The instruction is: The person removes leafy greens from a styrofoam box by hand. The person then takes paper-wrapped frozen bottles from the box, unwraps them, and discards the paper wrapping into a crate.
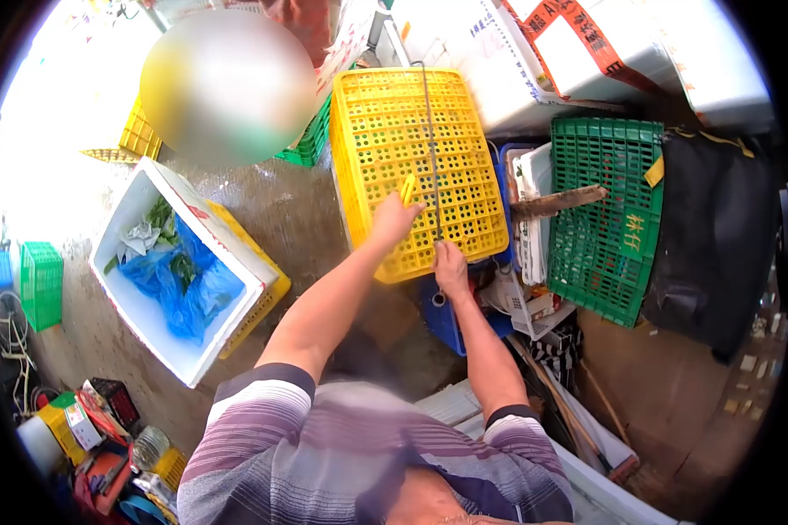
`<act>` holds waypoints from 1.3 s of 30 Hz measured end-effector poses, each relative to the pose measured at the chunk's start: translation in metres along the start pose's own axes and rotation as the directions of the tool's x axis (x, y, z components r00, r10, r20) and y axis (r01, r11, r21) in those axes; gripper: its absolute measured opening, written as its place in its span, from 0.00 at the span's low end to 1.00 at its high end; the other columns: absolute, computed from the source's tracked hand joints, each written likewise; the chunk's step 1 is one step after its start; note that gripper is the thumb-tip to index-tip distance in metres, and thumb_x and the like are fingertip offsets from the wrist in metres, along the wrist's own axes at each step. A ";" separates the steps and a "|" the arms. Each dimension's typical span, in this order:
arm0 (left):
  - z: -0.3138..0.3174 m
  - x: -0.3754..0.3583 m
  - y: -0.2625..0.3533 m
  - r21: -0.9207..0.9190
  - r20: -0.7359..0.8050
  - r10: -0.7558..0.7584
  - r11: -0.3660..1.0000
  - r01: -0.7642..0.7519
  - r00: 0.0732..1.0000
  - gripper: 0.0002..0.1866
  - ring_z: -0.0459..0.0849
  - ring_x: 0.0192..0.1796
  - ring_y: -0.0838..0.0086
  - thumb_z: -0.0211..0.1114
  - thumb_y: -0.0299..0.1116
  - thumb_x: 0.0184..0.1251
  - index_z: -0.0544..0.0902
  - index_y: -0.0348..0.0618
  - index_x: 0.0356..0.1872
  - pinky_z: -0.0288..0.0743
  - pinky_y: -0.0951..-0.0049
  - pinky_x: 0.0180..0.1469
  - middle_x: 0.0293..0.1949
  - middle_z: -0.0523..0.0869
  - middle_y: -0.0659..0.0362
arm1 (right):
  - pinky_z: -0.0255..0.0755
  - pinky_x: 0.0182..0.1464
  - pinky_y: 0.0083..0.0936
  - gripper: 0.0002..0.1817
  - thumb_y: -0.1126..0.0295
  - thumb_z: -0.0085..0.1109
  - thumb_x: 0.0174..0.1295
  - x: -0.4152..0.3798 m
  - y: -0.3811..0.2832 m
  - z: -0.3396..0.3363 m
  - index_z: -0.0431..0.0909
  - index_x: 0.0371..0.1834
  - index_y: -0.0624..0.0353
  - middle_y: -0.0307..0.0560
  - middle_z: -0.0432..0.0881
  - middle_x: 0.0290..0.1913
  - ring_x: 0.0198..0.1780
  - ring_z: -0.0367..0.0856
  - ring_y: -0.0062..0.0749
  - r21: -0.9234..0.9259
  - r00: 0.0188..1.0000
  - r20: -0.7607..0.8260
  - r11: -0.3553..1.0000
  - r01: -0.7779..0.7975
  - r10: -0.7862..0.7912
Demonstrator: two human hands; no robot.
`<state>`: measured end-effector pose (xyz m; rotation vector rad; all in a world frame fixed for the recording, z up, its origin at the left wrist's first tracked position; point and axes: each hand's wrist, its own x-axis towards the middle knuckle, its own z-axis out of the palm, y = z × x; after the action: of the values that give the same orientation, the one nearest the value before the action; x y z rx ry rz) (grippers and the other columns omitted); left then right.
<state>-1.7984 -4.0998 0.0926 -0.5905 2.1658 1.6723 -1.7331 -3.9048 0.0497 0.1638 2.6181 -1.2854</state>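
A yellow perforated plastic crate (376, 131) stands in front of me, its holed face towards me. A dark cord (430, 131) runs down across that face from its far edge. My right hand (451, 267) is closed around the cord at the crate's near edge. A ring-like metal end (439, 299) hangs just below that hand. My left hand (397, 219) lies over the crate, left of the cord, fingers closed on a slim yellow tool (408, 188). Its kind is not clear, and the fingers hide its lower part.
To the left, a tilted white foam box (118, 223) holds blue plastic bags and green leaves. On the right are a green crate (604, 175), a wooden stick (556, 203) and a black bag (714, 236). White foam boxes (587, 52) fill the back right. The floor (263, 210) looks wet.
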 end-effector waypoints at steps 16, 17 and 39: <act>-0.050 -0.063 -0.113 -0.009 -0.122 0.255 0.966 -0.258 0.959 0.18 0.87 0.44 0.49 0.65 0.38 0.65 0.82 0.35 0.50 0.80 0.54 0.48 0.38 0.88 0.44 | 0.68 0.63 0.44 0.28 0.58 0.63 0.64 0.031 0.055 -0.011 0.75 0.60 0.68 0.65 0.79 0.54 0.59 0.75 0.58 -0.555 0.972 -0.099 0.822 0.126 -0.215; -0.075 -0.085 -0.122 -0.032 -0.132 0.265 0.962 -0.271 0.955 0.19 0.87 0.43 0.51 0.65 0.39 0.66 0.83 0.34 0.50 0.80 0.57 0.48 0.38 0.89 0.44 | 0.69 0.63 0.43 0.27 0.59 0.63 0.66 0.032 0.053 -0.015 0.76 0.60 0.69 0.64 0.78 0.57 0.60 0.75 0.56 -0.601 0.962 -0.103 0.786 0.142 -0.252; -0.393 -0.193 -0.519 0.266 -0.619 -0.276 0.807 0.527 0.735 0.17 0.86 0.50 0.52 0.63 0.34 0.62 0.84 0.45 0.51 0.75 0.48 0.55 0.45 0.88 0.50 | 0.76 0.56 0.42 0.19 0.68 0.62 0.63 -0.126 -0.165 0.577 0.78 0.55 0.62 0.58 0.80 0.56 0.54 0.81 0.51 0.094 0.277 0.765 0.526 0.845 -0.582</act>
<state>-1.3703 -4.5724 -0.1413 -1.4405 2.4149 0.7929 -1.5583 -4.4626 -0.1358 -1.5104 2.0537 -0.7191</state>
